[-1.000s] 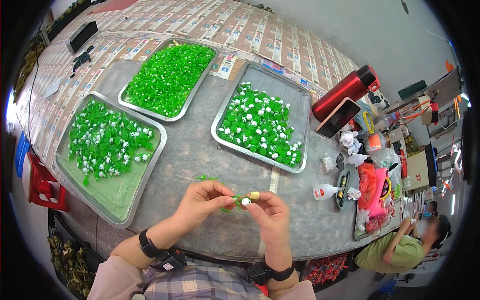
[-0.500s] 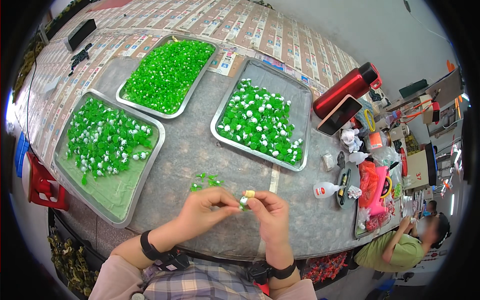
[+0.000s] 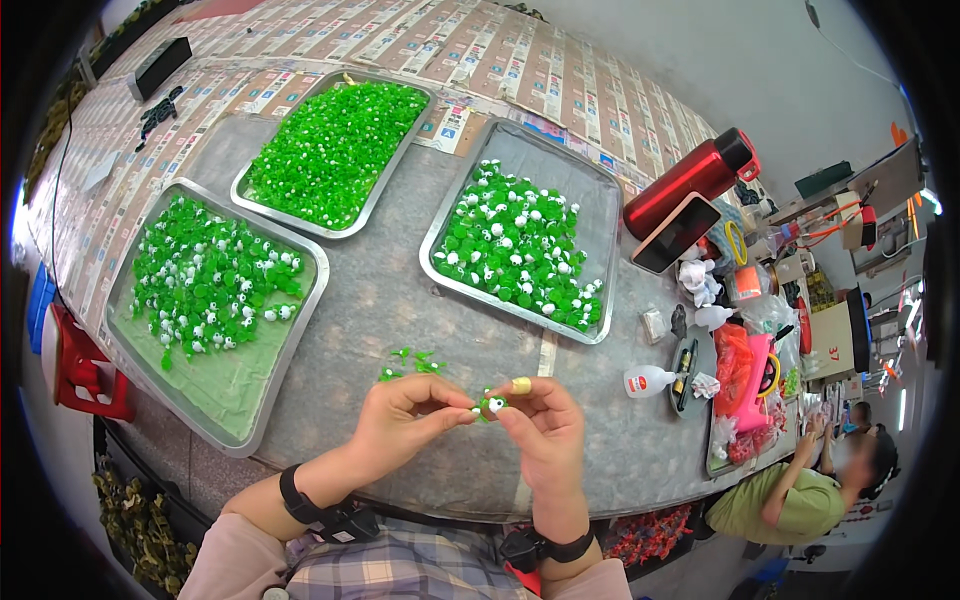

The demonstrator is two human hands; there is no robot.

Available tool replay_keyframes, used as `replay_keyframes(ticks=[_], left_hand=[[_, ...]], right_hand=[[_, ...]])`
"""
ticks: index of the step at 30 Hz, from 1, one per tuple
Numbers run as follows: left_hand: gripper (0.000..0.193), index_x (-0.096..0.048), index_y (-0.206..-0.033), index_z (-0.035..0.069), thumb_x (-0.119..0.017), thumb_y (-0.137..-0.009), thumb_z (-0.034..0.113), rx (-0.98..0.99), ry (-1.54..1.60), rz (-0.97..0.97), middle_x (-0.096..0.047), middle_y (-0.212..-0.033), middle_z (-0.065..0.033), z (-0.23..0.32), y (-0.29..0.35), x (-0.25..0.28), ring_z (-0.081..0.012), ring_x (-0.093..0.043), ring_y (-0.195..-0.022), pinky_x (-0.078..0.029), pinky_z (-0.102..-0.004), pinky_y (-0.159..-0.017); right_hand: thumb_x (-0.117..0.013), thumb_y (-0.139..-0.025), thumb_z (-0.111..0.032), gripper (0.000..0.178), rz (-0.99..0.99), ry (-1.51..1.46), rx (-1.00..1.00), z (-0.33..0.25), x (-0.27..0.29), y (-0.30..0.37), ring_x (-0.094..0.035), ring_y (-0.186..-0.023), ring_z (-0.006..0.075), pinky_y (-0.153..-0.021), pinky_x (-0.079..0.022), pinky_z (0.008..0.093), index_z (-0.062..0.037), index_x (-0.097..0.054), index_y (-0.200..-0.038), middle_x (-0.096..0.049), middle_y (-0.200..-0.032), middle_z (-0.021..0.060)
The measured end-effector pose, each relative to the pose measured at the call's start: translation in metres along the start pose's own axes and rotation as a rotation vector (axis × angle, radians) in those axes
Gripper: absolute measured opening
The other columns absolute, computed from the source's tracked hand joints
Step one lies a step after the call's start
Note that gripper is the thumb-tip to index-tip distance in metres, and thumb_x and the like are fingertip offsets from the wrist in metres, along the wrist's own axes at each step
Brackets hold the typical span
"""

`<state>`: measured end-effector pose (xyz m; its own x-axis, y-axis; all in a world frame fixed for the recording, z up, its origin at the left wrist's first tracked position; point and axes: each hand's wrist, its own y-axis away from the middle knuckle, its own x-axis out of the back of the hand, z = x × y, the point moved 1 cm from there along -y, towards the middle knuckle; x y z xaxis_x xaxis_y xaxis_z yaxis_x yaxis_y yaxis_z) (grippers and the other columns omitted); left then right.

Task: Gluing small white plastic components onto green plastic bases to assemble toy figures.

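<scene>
Both my hands meet above the front middle of the table. My right hand (image 3: 548, 430), with a yellow band round one finger, pinches a small green-and-white plastic piece (image 3: 494, 404) with a dark spot on its white part. Close against it, my left hand (image 3: 405, 412) is closed at thumb and forefinger on a tiny green-and-white part, mostly hidden by the fingertips. I cannot tell whether the two parts are joined. Just beyond my left hand lie several loose green pieces (image 3: 424, 362) on the grey tabletop (image 3: 380, 310).
Metal trays surround the work spot: a left tray (image 3: 215, 400) and a right tray (image 3: 600, 180) of green-and-white pieces, and a far tray (image 3: 428, 115) of small green parts. Rightward stand a red thermos (image 3: 685, 185), phone (image 3: 676, 232) and white bottle (image 3: 648, 380). A co-worker (image 3: 790, 500) sits far right.
My right hand has shifted slightly right and turned, so the piece's white, dark-spotted side shows more. My left hand has barely moved and still pinches. The trays and loose pieces look the same.
</scene>
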<state>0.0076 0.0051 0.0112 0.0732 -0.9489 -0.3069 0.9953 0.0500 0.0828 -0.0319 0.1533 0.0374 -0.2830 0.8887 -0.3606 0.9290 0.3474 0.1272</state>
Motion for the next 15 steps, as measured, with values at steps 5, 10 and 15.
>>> replay_keyframes(ticks=[5, 10, 15], left_hand=[[0.007, -0.057, -0.078, -0.001, -0.060, -0.072, 0.002, -0.001, 0.018, 0.002, -0.059, -0.078, -0.0057, -0.003, 0.000, 0.001, -0.0099, -0.057, -0.072, -0.046, -0.0206, -0.065], [0.007, -0.057, -0.078, -0.001, -0.060, -0.072, 0.002, -0.026, 0.002, -0.007, -0.059, -0.078, -0.0058, -0.001, -0.001, 0.001, -0.0101, -0.057, -0.073, -0.046, -0.0209, -0.065], [0.007, -0.057, -0.078, -0.001, -0.060, -0.072, 0.001, -0.031, 0.004, -0.006, -0.059, -0.078, -0.0063, -0.001, -0.001, 0.000, -0.0104, -0.057, -0.072, -0.046, -0.0215, -0.065]], right_hand=[[-0.054, -0.074, 0.006, 0.018, -0.044, 0.010, 0.026, 0.004, 0.003, 0.003, -0.055, -0.083, 0.0145, -0.074, -0.044, 0.0233, 0.0029, -0.053, -0.092, -0.058, -0.089, 0.0118], [-0.054, -0.074, 0.006, 0.018, -0.004, -0.077, 0.068, 0.012, 0.003, 0.005, -0.056, -0.084, 0.0146, -0.074, -0.044, 0.0228, 0.0030, -0.054, -0.091, -0.058, -0.090, 0.0124], [-0.054, -0.074, 0.005, 0.016, 0.002, -0.018, 0.070, 0.010, 0.001, 0.007, -0.055, -0.085, 0.0135, -0.074, -0.044, 0.0217, 0.0025, -0.054, -0.090, -0.058, -0.091, 0.0123]])
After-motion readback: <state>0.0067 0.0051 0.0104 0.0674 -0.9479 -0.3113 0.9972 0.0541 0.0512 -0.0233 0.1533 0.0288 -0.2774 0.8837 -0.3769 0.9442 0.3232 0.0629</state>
